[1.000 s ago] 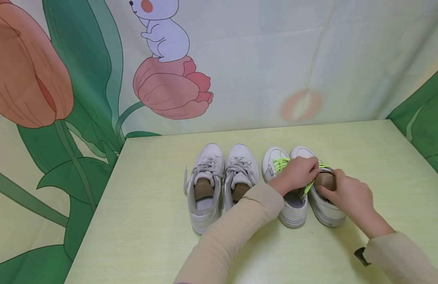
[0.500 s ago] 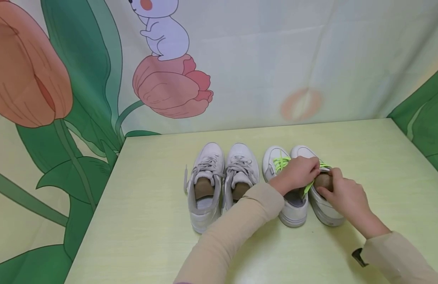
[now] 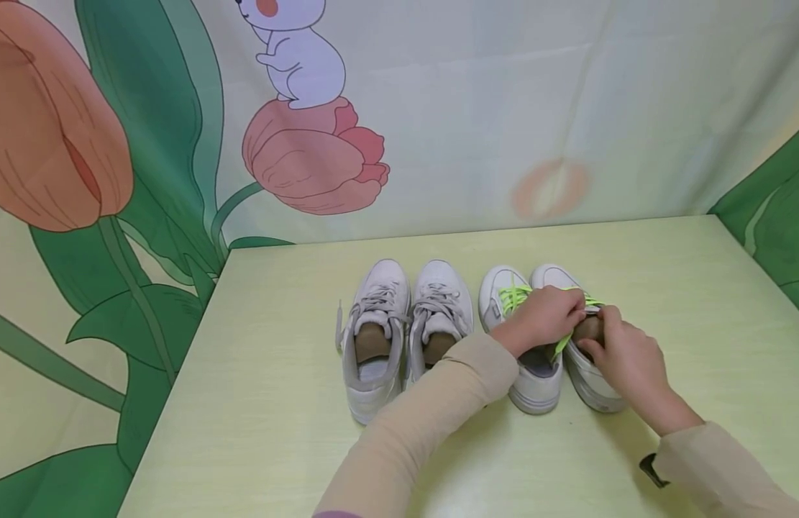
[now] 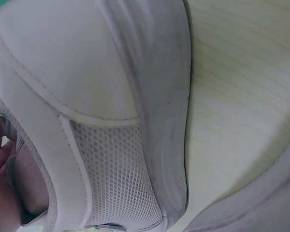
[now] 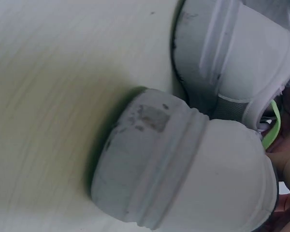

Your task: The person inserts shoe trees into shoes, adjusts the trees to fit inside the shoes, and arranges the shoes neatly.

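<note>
In the head view, a pair of white sneakers with lime-green shoelaces [image 3: 513, 296] stands on the right. My left hand [image 3: 543, 320] reaches over the left sneaker [image 3: 535, 397] of this pair. Its curled fingers meet at the tongue of the right sneaker [image 3: 596, 388], and a loose green lace end hangs below them; the exact pinch point is hidden. My right hand [image 3: 634, 363] grips that right sneaker's collar, thumb inside the opening and fingers toward the tongue. The right wrist view shows a scuffed sneaker heel [image 5: 222, 174] close up. A mesh-sided sneaker [image 4: 77, 58] fills the left wrist view.
To the left stand two more sneakers, the outer one [image 3: 373, 392] and the inner one [image 3: 441, 280], with grey laces. My left sleeve [image 3: 431, 424] crosses over the inner one's heel. Behind the pale table [image 3: 263, 360] hangs a cloth [image 3: 464, 129] printed with tulips.
My right hand has shifted a little to the left along the right sneaker's collar, and its wrist has come left too. My left hand has stayed nearly still.
</note>
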`<action>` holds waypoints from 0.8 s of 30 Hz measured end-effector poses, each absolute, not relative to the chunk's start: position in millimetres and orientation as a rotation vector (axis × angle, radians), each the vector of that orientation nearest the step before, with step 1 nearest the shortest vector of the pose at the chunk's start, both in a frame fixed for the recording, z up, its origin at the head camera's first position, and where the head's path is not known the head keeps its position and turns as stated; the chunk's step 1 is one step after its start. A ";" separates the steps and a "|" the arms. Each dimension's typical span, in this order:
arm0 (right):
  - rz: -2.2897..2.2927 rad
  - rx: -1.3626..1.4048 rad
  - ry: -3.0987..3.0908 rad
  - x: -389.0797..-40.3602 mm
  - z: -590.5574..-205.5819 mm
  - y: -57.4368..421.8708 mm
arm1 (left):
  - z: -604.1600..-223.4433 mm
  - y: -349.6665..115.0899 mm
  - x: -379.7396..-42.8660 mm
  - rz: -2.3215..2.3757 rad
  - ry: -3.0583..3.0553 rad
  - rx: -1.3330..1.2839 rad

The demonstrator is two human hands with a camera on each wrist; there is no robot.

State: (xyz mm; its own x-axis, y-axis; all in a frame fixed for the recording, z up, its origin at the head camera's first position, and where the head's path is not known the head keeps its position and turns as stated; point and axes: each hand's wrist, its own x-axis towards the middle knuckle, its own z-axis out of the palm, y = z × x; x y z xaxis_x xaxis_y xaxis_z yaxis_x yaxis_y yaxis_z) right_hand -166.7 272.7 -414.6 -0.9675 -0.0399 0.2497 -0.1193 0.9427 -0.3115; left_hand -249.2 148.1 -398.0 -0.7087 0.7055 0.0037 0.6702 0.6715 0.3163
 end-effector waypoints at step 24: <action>0.443 0.034 -2.803 -166.0 -419.9 273.9 | -399.0 151.7 -250.2 0.463 2.749 1.070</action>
